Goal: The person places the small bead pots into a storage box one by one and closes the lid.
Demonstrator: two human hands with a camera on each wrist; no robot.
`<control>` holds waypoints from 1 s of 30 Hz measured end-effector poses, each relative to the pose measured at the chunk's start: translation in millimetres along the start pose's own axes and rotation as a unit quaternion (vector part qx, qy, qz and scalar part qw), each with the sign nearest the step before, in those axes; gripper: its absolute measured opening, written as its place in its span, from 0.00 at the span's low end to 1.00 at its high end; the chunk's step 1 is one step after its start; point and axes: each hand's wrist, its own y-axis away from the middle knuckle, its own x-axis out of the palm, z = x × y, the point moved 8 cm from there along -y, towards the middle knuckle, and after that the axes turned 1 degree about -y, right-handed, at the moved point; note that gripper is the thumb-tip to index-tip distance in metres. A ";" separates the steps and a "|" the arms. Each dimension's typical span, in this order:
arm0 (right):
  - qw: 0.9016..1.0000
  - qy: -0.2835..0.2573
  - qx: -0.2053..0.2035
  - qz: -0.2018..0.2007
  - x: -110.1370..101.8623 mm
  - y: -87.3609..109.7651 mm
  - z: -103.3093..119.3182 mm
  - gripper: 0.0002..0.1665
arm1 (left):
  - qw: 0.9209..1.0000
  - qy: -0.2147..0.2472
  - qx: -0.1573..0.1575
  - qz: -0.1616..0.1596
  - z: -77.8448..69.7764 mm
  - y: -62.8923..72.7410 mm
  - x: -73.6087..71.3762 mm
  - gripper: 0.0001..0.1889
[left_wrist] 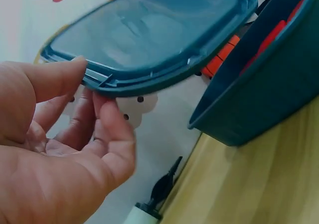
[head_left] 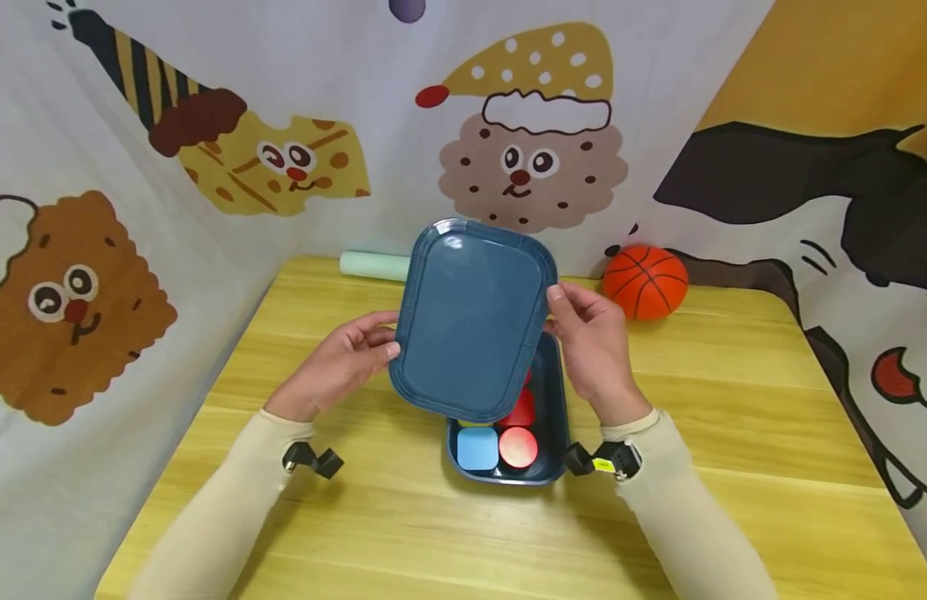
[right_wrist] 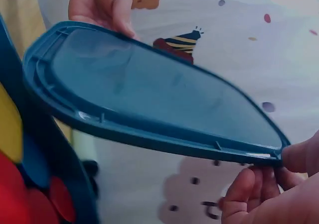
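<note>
A dark blue rectangular lid with rounded corners is held tilted in the air between both hands. My left hand pinches its left edge, thumb on the near face and fingers behind. At the opposite edge my right hand pinches the lid the same way. Below and partly hidden by the lid, a dark blue box stands on the table, apart from it. Inside lie a light blue block, a round red block and another red block; some yellow shows under the lid's edge.
An orange basketball sits at the back right of the wooden table. A pale green cylinder lies along the back edge; the left wrist view shows its black end piece. A cartoon-print cloth hangs behind.
</note>
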 end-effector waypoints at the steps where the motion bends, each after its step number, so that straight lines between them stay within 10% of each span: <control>1: 1.000 0.014 -0.018 -0.005 -3.3 0.4 5.4 0.20 | 1.000 -0.005 0.001 -0.008 -1.3 -3.1 0.5 0.26; 14: 0.990 0.024 -0.127 0.049 -13.4 15.6 33.2 0.15 | 0.990 -0.092 0.025 -0.108 -8.6 -30.5 -8.7 0.15; 30: 0.985 0.061 -0.081 0.138 -31.7 29.2 -0.6 0.18 | 0.996 0.029 0.033 -0.082 -10.3 -38.8 2.0 0.19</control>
